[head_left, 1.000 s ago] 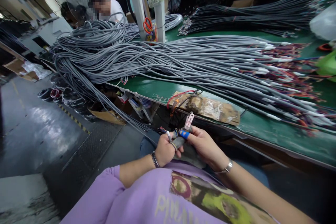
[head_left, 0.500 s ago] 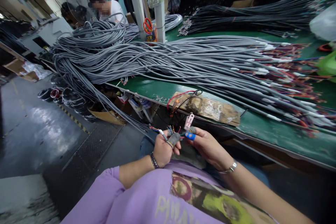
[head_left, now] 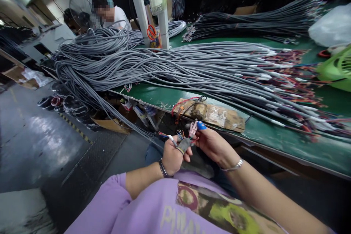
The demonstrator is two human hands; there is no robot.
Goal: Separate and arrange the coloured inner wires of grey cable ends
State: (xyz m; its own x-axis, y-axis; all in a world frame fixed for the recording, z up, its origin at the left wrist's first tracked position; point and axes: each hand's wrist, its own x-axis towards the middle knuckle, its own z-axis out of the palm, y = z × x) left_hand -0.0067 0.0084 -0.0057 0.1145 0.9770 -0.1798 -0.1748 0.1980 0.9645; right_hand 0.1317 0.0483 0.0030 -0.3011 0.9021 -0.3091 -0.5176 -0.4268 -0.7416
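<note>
My left hand is closed around the end of a grey cable, whose bare coloured wires fan out above my thumb. A grey sleeve covers that thumb. My right hand is closed too, pinching a small pink tool right beside the wire ends; a blue cap covers one fingertip. Both hands hover in front of the edge of the green workbench, above my lap. The held cable runs off to the left and down toward the floor.
A big heap of grey cables with coloured wire ends lies across the bench. A worn cardboard pad sits at the bench edge. Orange scissors hang on a white post. A green basket stands right. Another person sits far left.
My right hand has lifted slightly with the pink tool and come closer to the wire ends. The head camera has tipped a little, shifting the bench up-left.
</note>
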